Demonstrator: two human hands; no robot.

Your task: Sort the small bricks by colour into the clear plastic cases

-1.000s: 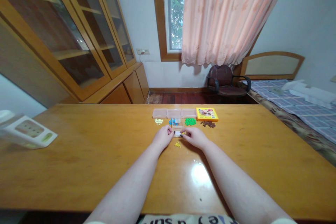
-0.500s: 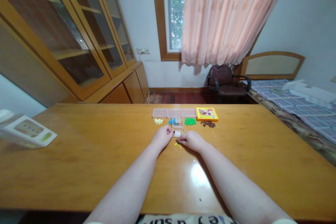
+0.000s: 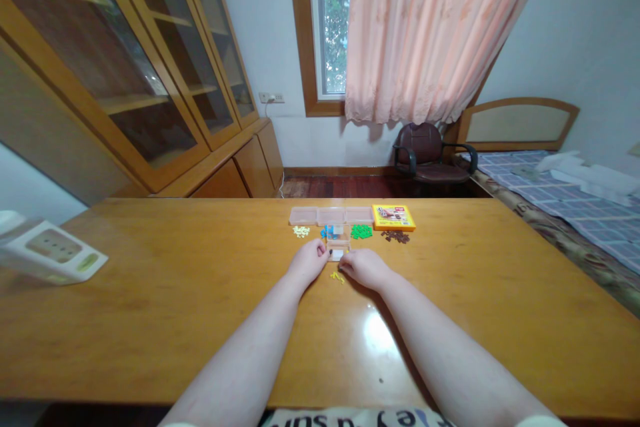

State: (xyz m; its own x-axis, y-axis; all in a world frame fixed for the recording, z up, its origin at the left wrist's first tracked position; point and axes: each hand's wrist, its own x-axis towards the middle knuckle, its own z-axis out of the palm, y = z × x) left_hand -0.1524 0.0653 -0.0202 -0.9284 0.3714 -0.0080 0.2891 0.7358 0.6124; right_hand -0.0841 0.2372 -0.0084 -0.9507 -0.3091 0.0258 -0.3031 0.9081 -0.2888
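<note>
Yellow pieces (image 3: 337, 277) lie in a small loose heap, no clear long axis, on the tabletop (image 3: 200, 320), toward its near edge from the small clear box (image 3: 335, 260). Right hand (image 3: 367, 267) is nearer the heap; its fingertips are bunched just beside it, on the side toward the tabletop's right edge; cannot tell if a piece is pinched. Left hand (image 3: 311, 260): fingers curled, tips at the box's left side; grip unclear.

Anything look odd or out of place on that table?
One oddity: a dark speck on the near part of the table, away from the colour-grouped pieces. I can't tell whether it's a stain or debris.
</note>
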